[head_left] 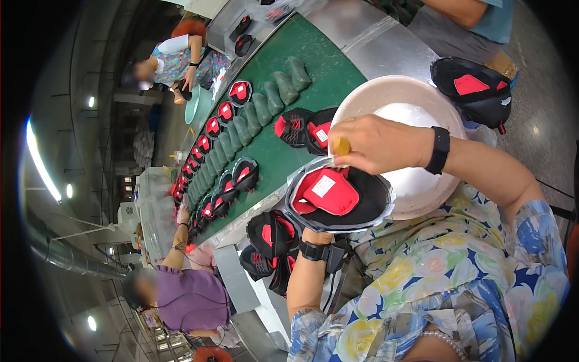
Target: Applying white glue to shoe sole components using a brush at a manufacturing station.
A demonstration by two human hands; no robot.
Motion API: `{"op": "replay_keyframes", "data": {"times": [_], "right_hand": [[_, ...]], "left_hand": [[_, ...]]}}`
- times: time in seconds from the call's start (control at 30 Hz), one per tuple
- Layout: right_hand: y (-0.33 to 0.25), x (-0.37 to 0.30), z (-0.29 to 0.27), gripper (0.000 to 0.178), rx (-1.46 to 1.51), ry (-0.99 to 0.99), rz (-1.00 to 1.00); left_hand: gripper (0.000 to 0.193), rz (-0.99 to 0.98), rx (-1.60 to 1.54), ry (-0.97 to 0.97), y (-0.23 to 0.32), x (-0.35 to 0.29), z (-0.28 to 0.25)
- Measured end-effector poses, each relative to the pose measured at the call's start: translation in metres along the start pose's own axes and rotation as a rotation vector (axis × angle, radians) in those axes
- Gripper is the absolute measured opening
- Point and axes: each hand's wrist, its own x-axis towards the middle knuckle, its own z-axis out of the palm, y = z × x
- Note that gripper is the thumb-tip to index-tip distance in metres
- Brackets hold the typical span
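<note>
Over my lap I see a black shoe upper (371, 196) with a red lining and a white label, its pale edge facing up. My left hand (318, 236) holds it from below, its fingers mostly hidden behind the upper. My right hand (377, 145) is closed round the yellowish handle of a brush (342, 146); the brush's lower end meets the upper's far edge. Beneath my right forearm stands a pale round basin (356, 99) with something white in it, perhaps liquid. Two black-and-red uppers (295, 128) lie just beyond my hands, left of the basin.
A green conveyor belt (289, 160) carries rows of grey-green shoe lasts (283, 87) and black-and-red uppers. More uppers (269, 235) are piled left of my left wrist; another upper (470, 90) lies right of the basin. Co-workers (193, 295) work along the belt; another person sits at the upper right.
</note>
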Motion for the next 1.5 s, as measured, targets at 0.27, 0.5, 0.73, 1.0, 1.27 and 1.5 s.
{"op": "replay_keyframes", "data": {"times": [0.27,0.5,0.73,1.0,1.27,1.5], "right_hand": [[-0.002,-0.020,-0.027,0.017,0.143,-0.277,0.445],[0.002,-0.017,-0.010,0.022,0.057,0.131,-0.021],[0.001,-0.029,-0.020,0.015,0.028,0.153,0.197],[-0.020,-0.008,0.019,0.021,0.282,0.026,0.175],[0.009,-0.023,-0.022,0.011,0.202,0.242,0.487],[0.017,-0.049,-0.028,0.009,0.259,0.214,0.733]], "left_hand": [[0.042,0.158,0.203,0.064,0.018,-0.012,-0.013],[0.042,0.285,0.383,0.119,0.022,-0.010,-0.020],[0.041,0.459,0.524,0.227,0.048,-0.009,-0.041],[0.040,0.614,0.682,0.359,0.078,0.004,-0.063],[0.033,0.581,0.584,0.204,0.183,-0.007,-0.125],[0.038,0.496,0.485,0.739,0.242,0.056,-0.166]]}}
